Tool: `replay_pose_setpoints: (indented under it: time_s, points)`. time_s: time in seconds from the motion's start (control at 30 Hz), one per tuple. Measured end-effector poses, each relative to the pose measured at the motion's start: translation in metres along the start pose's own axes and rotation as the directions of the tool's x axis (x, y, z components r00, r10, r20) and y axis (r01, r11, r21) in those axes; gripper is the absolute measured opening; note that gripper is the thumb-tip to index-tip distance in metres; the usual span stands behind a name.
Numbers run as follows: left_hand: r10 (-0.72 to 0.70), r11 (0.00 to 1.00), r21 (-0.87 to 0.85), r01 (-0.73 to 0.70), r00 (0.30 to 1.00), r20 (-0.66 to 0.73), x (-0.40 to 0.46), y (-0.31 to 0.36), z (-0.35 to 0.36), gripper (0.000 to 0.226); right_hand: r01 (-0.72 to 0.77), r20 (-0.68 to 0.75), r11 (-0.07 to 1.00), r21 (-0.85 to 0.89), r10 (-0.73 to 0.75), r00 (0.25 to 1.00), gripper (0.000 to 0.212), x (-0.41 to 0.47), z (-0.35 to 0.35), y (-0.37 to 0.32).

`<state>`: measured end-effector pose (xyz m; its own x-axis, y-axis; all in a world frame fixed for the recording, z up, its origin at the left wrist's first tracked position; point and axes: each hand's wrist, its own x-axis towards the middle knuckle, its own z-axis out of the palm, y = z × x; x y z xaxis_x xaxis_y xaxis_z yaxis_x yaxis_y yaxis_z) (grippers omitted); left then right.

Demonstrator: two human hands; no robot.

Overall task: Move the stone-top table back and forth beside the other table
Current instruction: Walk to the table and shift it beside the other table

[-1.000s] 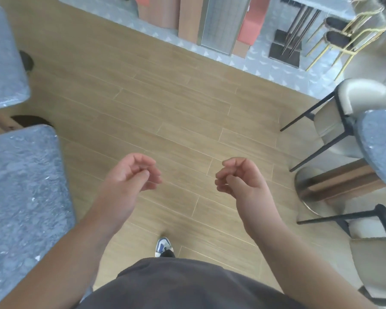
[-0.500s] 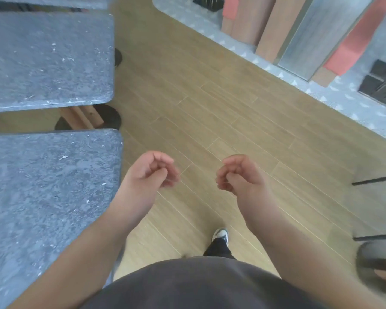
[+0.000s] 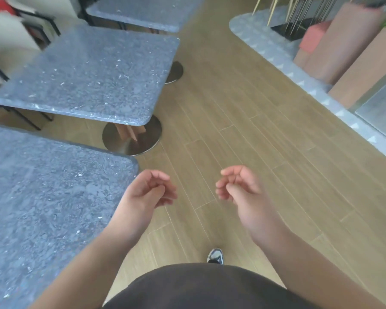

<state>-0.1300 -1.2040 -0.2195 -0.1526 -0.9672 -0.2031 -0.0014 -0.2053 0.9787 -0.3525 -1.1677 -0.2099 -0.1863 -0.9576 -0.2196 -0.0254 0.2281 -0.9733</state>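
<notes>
Your left hand point(image 3: 146, 192) and right hand point(image 3: 239, 188) hang over the floor point(image 3: 254, 152) with loose, bent fingers, holding nothing. The near table point(image 3: 42, 208) sits by your left arm, gray and speckled with round corners. The other table point(image 3: 94, 74) stands just past it with a small gap between them.

empty hands point(image 3: 147, 192) beside stone-top table point(image 3: 42, 208)
</notes>
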Motion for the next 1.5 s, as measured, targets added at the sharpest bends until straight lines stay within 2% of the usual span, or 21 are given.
replay_pose_setpoints:
  time_s: [0.2,0.37,0.47,0.6,0.77,0.97,1.07,1.13,1.3,1.37,1.43,1.5]
  points:
    - [-0.106,0.994,-0.033,0.102,0.981,-0.161,0.024,-0.017,0.021,0.031,-0.010,0.136,0.998,-0.068,0.019,0.991,0.033,0.079,-0.006,0.000]
    - [-0.135,0.987,-0.127,0.096,0.925,-0.355,0.048,-0.020,-0.012,0.033,-0.018,0.367,0.992,-0.125,0.063,0.928,0.033,0.113,0.029,-0.001]
    - [-0.120,0.985,-0.163,0.051,0.885,-0.449,0.069,-0.021,-0.029,0.032,0.009,0.452,0.988,-0.153,0.062,0.890,0.035,0.146,0.056,-0.009]
    - [-0.096,0.981,-0.193,-0.007,0.849,-0.520,0.102,-0.020,-0.059,0.030,0.057,0.547,0.979,-0.198,0.062,0.835,0.033,0.198,0.097,-0.021]
    - [-0.135,0.960,-0.272,-0.059,0.755,-0.641,0.153,-0.011,-0.116,0.035,0.081,0.634,0.966,-0.246,0.098,0.767,0.029,0.263,0.160,-0.041]
    - [-0.200,0.950,-0.309,-0.040,0.680,-0.705,0.191,-0.014,-0.156,0.036,0.112,0.713,0.967,-0.230,0.089,0.696,0.027,0.326,0.231,-0.063]
    - [-0.212,0.948,-0.315,-0.049,0.640,-0.738,0.189,-0.015,-0.166,0.037,0.098,0.749,0.963,-0.252,0.129,0.650,0.025,0.338,0.256,-0.061]
    - [-0.223,0.948,-0.313,-0.050,0.597,-0.770,0.182,-0.014,-0.172,0.035,0.108,0.789,0.956,-0.274,0.159,0.593,0.024,0.340,0.271,-0.059]
    - [-0.241,0.945,-0.308,-0.106,0.410,-0.880,0.165,-0.010,-0.184,0.038,0.172,0.857,0.934,-0.312,0.198,0.476,0.032,0.352,0.308,-0.057]
    - [-0.242,0.944,-0.303,-0.132,0.346,-0.907,0.162,-0.007,-0.181,0.038,0.193,0.891,0.934,-0.301,0.203,0.406,0.031,0.359,0.321,-0.060]
    - [-0.252,0.945,-0.302,-0.126,0.309,-0.917,0.163,-0.005,-0.175,0.037,0.201,0.912,0.935,-0.292,0.209,0.353,0.030,0.365,0.329,-0.062]
    - [-0.267,0.945,-0.300,-0.132,0.221,-0.938,0.168,-0.004,-0.169,0.036,0.218,0.936,0.934,-0.283,0.220,0.274,0.031,0.377,0.341,-0.065]
